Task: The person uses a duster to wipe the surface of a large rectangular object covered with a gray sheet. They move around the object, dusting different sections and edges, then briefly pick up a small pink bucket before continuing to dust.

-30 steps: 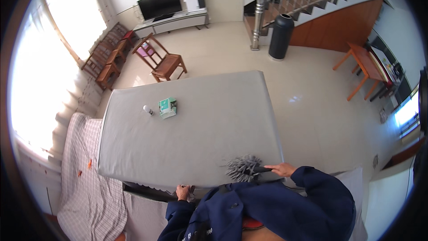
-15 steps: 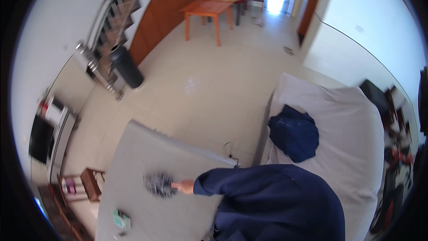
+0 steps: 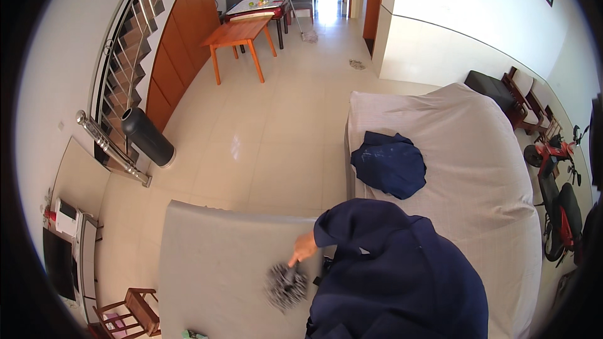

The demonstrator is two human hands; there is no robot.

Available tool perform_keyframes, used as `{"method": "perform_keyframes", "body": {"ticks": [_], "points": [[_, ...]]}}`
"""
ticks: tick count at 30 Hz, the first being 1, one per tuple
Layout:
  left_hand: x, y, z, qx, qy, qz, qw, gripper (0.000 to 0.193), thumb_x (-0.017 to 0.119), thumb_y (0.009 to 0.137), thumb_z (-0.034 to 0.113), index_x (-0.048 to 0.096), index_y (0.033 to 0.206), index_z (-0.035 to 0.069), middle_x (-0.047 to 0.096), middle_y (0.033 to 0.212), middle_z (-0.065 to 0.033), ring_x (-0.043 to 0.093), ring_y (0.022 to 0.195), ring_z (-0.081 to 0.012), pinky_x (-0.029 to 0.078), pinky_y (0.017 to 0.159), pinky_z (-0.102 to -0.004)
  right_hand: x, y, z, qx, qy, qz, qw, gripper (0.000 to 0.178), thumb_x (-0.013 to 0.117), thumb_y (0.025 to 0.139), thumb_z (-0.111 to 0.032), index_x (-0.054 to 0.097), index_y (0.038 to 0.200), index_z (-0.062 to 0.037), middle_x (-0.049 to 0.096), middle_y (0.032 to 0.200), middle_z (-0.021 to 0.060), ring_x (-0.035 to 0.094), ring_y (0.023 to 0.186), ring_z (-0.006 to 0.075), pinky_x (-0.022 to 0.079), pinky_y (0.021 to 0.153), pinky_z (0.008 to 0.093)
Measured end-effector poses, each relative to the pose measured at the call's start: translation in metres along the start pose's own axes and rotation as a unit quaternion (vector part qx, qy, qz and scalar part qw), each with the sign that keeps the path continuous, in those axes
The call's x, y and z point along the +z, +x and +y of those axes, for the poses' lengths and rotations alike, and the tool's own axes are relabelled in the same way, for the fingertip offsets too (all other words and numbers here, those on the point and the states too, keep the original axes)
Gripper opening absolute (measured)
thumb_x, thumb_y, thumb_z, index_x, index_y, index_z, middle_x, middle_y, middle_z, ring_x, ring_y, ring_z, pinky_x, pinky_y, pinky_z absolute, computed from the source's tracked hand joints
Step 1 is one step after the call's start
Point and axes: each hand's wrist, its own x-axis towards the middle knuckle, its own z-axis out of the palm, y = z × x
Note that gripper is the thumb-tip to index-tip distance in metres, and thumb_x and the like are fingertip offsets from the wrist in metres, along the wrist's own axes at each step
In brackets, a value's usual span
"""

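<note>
My right hand (image 3: pixel 304 248) is closed round the short handle of a fluffy grey duster (image 3: pixel 287 287). The duster's strands press down on a wide surface under a grey cover (image 3: pixel 213 257), close to my body. My arm in its navy sleeve (image 3: pixel 352 223) bends from the right, elbow raised. A small green and white package (image 3: pixel 195 334) lies on the same cover, cut off by the lower edge of the view. My left hand does not show.
At right stands large furniture under a pale sheet (image 3: pixel 465 169), bearing a bundled navy cloth (image 3: pixel 389 163). Around are a wooden chair (image 3: pixel 141 314), a black cylindrical bin (image 3: pixel 149 138), a staircase post (image 3: pixel 113 149), an orange wooden table (image 3: pixel 242 31) and a red scooter (image 3: pixel 559 207).
My right hand has swept the duster across the grey cover, back toward my body. The view has shifted too, and the package now sits at the lower edge.
</note>
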Motion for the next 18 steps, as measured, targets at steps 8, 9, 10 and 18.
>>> {"method": "perform_keyframes", "body": {"ticks": [8,9,10,18], "points": [[-0.014,0.026,0.009,0.039,0.060,-0.073,0.995,0.025,0.057,0.083,0.016,0.065,0.093,-0.005,0.066,0.087,-0.0145,0.059,0.070,-0.0183,0.046,0.060,-0.0282,0.035,0.112,-0.032,0.364,0.149,0.317,0.863,0.045,0.040,0.093,-0.024,0.033,0.138,-0.0271,0.059,0.069,0.0185,0.056,0.062,0.0373,0.042,0.058,0.0489],[-0.015,0.029,0.009,0.042,0.067,-0.083,0.993,0.026,0.057,0.083,0.017,0.065,0.093,-0.005,0.066,0.087,-0.0146,0.059,0.070,-0.0185,0.046,0.061,-0.0283,0.050,0.131,-0.046,0.356,0.178,0.323,0.859,0.047,0.039,0.093,-0.023,0.030,0.139,-0.0250,0.058,0.070,0.0192,0.056,0.063,0.0371,0.041,0.059,0.0495],[-0.017,0.033,0.010,0.047,0.073,-0.092,0.992,0.026,0.057,0.083,0.017,0.065,0.093,-0.005,0.066,0.088,-0.0147,0.059,0.070,-0.0187,0.046,0.061,-0.0285,0.065,0.147,-0.062,0.335,0.186,0.320,0.866,0.047,0.039,0.093,-0.024,0.030,0.139,-0.0234,0.058,0.072,0.0193,0.055,0.065,0.0369,0.041,0.060,0.0496],[-0.023,0.060,0.018,0.092,0.134,-0.178,0.971,0.028,0.057,0.083,0.020,0.064,0.096,-0.004,0.065,0.090,-0.0153,0.058,0.074,-0.0202,0.046,0.064,-0.0296,0.160,0.162,-0.177,0.038,0.080,0.137,0.987,0.043,0.043,0.093,-0.020,0.039,0.136,-0.0186,0.060,0.085,0.0193,0.056,0.075,0.0374,0.042,0.066,0.0476]]}}
